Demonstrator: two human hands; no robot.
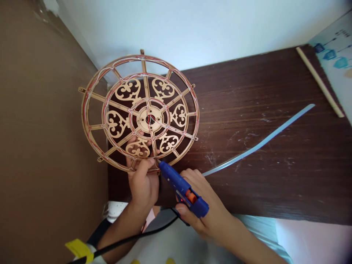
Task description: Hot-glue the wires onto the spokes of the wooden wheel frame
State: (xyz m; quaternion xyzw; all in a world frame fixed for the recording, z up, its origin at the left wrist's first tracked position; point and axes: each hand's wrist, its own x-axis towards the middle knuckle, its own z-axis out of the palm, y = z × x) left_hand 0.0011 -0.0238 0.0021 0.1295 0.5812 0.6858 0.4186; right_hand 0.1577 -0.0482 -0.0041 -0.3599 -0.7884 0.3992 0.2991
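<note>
A round gold metal frame with scroll ornaments and red wires along its rings stands tilted at the left of the dark table. My left hand grips its lower edge, thumb in front and fingers seen behind through the openings. Wrapped round a blue glue gun is my right hand. The gun's tip touches or nearly touches the frame's lower rim, beside my left thumb. A small red light shows on the gun.
On the dark wood table lies a translucent glue stick, with a wooden stick at the right by a printed box. A black cable with yellow tape runs below. A brown panel stands left.
</note>
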